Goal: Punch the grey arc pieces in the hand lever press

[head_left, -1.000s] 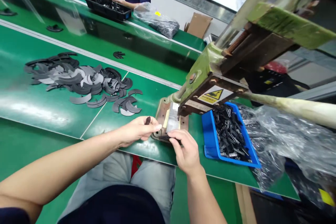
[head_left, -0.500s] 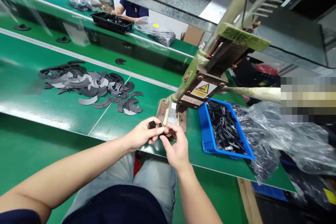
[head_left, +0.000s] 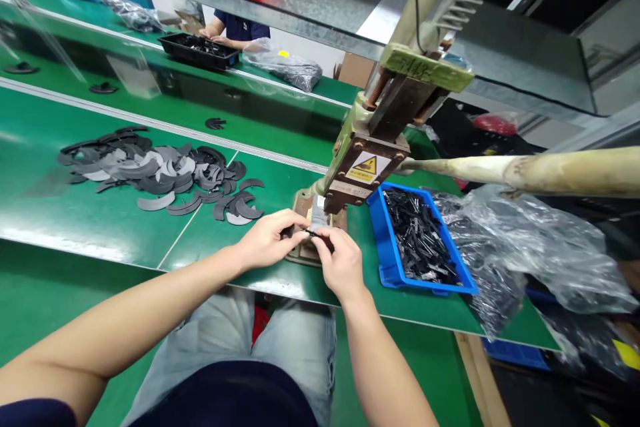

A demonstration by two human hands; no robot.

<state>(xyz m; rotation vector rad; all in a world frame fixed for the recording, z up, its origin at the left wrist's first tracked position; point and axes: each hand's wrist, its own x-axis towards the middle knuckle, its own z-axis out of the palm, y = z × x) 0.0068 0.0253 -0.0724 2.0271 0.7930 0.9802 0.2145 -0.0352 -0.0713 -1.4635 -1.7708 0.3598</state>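
Note:
Both hands meet at the front of the hand press (head_left: pixel 367 147), just over its base plate (head_left: pixel 304 255). Between them is a small black part (head_left: pixel 311 232), mostly covered by the fingers. My left hand (head_left: pixel 270 238) pinches its left end with thumb and fingers, and a dark piece also shows inside the palm. My right hand (head_left: pixel 340 257) grips the other end, thumb toward the part. To the left lies a loose heap of curved grey and black pieces (head_left: pixel 160 170). A blue bin (head_left: pixel 385 250) full of thin black pieces stands to the right of the press.
The press's long lever (head_left: pixel 525 170) reaches out to the right. Clear plastic bags (head_left: pixel 540 233) lie beyond the bin. Across the green bench (head_left: pixel 125 240), a co-worker's hands (head_left: pixel 213 33) are at a black tray (head_left: pixel 173 47). A metal shelf (head_left: pixel 320 30) runs overhead.
My hands have moved up and forward, closer to the press's base plate, and the black part now lies lengthwise between my fingertips. The camera view has shifted slightly.

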